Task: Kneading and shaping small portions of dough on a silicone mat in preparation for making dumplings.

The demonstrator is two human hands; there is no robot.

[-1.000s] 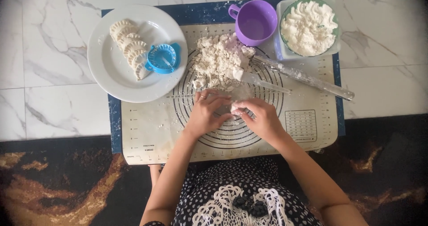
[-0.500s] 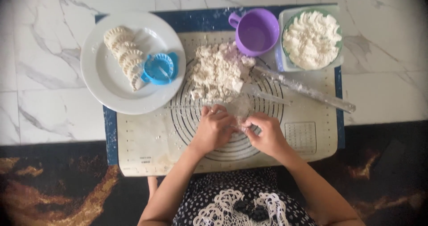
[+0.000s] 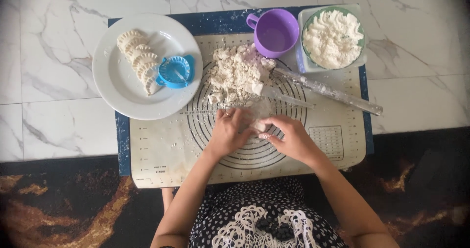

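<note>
My left hand (image 3: 229,130) and my right hand (image 3: 290,139) meet over the middle of a beige pastry mat (image 3: 161,150) printed with circles. Together they pinch a small pale piece of dough (image 3: 258,122) between the fingers. Just beyond the hands lies a crumbly heap of dough (image 3: 239,74). A clear rolling pin (image 3: 328,89) rests diagonally to the right of the heap, and a second clear stick (image 3: 289,99) lies near my right hand.
A white plate (image 3: 122,94) at the left holds several crimped dumplings (image 3: 139,59) and a blue dumpling press (image 3: 175,71). A purple cup (image 3: 275,32) and a bowl of white filling (image 3: 333,37) stand at the mat's far edge. White marble floor surrounds the mat.
Both hands have stayed together on the dough piece, shifting slightly as the fingers work it. The camera view has drifted a little.
</note>
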